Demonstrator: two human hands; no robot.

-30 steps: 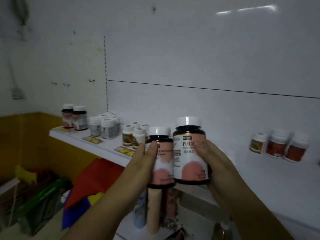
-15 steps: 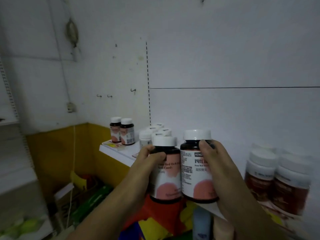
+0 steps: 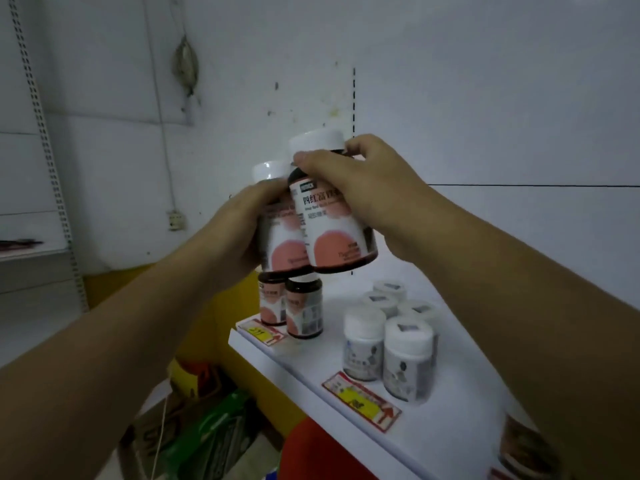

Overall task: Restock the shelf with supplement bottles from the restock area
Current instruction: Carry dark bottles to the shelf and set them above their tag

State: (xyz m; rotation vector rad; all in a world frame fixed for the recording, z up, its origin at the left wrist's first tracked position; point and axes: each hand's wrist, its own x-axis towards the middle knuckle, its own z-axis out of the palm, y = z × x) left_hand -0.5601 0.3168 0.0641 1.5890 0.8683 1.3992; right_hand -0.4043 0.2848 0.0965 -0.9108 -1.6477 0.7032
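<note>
The left hand (image 3: 239,233) grasps the left bottle (image 3: 282,251), the right hand (image 3: 374,195) the right bottle (image 3: 334,233), both near upright and touching, with the matching pair (image 3: 304,308) on the shelf (image 3: 311,365) at 6 o'clock, nearer the left hand.

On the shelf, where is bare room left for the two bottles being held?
The shelf is bare between the two dark bottles at its left end and the white jars, back to the wall; that gap likely suits the held bottles. The strip behind the price tags is bare but narrow. The white jars stand crowded.
</note>
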